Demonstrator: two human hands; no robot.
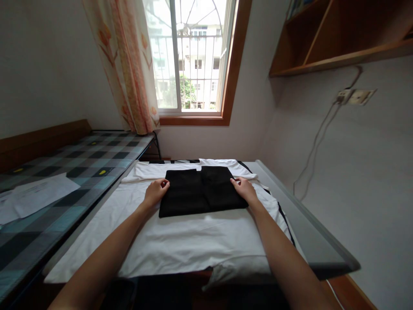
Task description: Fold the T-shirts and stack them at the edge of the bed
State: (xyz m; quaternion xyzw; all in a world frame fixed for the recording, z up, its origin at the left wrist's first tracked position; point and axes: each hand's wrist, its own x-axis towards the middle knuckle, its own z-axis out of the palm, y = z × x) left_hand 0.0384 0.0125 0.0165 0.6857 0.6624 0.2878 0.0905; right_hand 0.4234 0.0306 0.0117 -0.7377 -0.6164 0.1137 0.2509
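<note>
Pinching the black cloth: the left hand (157, 190) and right hand (245, 190) each hold a side edge, thumb and fingers closed narrowly on it.
Black cloth (183, 193): folded into a flat, wide panel, it lies on the white garment (190, 241), between the two hands; its far edge has a small notch near the middle.
Fingers against cloth: on the left they meet the edge near the far corner; on the right they meet the slanting edge, also toward its far end.
Wall shelf (335, 56): open wooden compartments, high on the right; the one at upper left holds what look like books (298, 7), only partly in view.
Arms: both reach forward from the near side, spread apart, forearms angling inward over the garment.
Bench (322, 241): grey-topped, its right side bare, the white garment spread over much of the rest and hanging at the near edge.
Bed (80, 159): left of the bench, checked in grey, black and blue, with white papers (38, 193) lying on it.
</note>
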